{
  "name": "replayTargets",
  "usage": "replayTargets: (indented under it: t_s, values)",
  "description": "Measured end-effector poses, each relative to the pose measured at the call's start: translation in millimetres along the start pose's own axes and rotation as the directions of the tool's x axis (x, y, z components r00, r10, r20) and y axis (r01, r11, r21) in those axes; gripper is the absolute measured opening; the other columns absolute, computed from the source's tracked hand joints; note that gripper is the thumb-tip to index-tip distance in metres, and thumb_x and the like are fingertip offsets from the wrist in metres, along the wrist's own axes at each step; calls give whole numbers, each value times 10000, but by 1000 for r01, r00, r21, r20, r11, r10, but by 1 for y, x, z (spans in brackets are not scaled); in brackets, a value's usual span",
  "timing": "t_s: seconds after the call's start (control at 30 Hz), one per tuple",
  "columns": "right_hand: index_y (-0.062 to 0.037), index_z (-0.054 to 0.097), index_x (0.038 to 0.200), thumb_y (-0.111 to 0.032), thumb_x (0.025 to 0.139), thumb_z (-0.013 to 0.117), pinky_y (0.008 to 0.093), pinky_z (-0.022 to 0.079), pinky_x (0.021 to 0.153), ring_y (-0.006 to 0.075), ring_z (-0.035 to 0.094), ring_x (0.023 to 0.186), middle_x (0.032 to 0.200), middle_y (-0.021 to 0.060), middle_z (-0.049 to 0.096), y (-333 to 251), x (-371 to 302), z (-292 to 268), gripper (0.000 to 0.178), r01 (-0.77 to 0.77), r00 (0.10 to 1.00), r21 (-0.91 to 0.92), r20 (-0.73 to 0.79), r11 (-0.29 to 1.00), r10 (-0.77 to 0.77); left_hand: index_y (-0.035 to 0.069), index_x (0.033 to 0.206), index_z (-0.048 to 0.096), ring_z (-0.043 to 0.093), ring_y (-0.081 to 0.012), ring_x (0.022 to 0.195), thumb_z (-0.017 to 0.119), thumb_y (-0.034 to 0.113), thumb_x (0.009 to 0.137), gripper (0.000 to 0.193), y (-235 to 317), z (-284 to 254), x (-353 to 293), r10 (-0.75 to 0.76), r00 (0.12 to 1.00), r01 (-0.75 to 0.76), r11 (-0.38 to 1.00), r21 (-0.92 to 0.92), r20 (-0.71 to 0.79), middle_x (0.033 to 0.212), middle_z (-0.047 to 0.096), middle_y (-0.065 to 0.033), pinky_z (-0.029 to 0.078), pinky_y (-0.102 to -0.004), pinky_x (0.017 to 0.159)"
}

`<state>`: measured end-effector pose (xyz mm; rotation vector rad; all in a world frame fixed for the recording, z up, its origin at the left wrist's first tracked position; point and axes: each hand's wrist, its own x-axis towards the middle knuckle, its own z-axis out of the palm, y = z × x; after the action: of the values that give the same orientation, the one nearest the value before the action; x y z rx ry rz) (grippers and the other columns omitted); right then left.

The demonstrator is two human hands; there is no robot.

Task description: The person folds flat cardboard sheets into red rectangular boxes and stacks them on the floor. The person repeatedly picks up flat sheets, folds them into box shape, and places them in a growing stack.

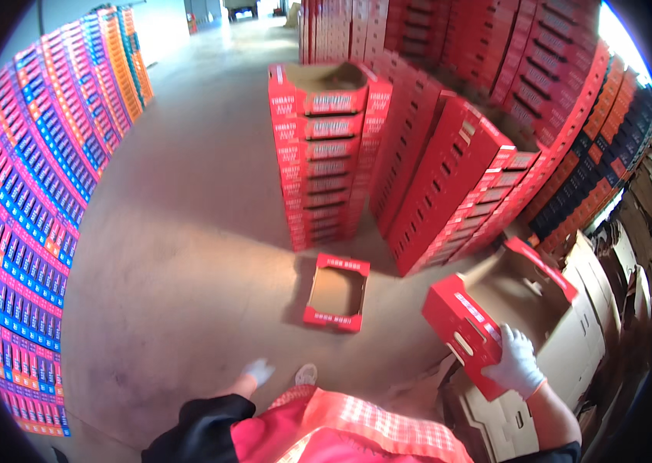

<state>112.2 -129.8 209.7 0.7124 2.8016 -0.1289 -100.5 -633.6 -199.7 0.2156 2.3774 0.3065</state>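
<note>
In a white glove, my right hand [518,364] grips the near edge of a red cardboard produce tray [461,320]. The tray has an open top, a brown inside and a slot in its side wall. It is tilted, above flattened brown cardboard [499,417] at my right. My left hand [259,372], gloved too, hangs low over the floor with nothing in it; its fingers look stretched out, slightly blurred. A single red tray [333,322] with a brown inside sits on the floor ahead of me.
Tall stacks of red trays, one in the middle [330,147] and others [449,177] right of it, rise ahead. Along the left runs a wall of stacked pink, blue and orange boxes [33,208]. More flattened cardboard [634,231] leans at far right. Concrete floor [164,285] lies between.
</note>
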Motion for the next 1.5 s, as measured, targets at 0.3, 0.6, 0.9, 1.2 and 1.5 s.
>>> replayTargets:
  t_s: [0.3,0.6,0.9,1.2,1.5]
  values:
    - [-57,502,1307,-490,592,843,437,459,958,356,583,1099,1145,174,605,-132,180,65,903,400,912,9,92,917,-399,87,1373,536,583,-359,1203,506,336,913,524,95,-62,115,419,853,-510,797,326,311,1335,593,-181,438,-475,1035]
    - [-59,486,1320,-513,702,754,438,413,949,312,578,1067,1130,151,601,-171,318,359,811,589,796,36,147,807,-587,55,1118,633,566,-347,1193,537,239,871,322,138,76,168,480,719,-642,735,216,502,1233,607,-186,480,-463,977]
    - [-64,510,1250,-417,668,781,464,420,917,318,574,994,1068,132,587,-150,411,513,732,673,737,105,-7,732,-676,-56,1519,218,231,-370,1472,416,215,922,686,183,197,316,408,822,-566,661,493,398,1607,190,-224,214,-446,1192]
    - [-95,508,1215,-227,796,680,405,459,826,262,643,987,1085,100,620,-181,447,570,471,532,765,-75,471,844,-440,83,1012,635,616,-353,1083,522,178,796,262,176,223,405,453,846,-513,835,198,281,1133,657,-169,491,-464,899]
    - [-103,474,1232,-213,780,678,399,449,822,279,644,967,1068,127,612,-177,439,575,508,526,698,-37,590,849,-407,106,1088,624,614,-318,1091,514,233,843,297,151,234,400,582,692,-695,696,179,427,1164,653,-138,475,-428,949]
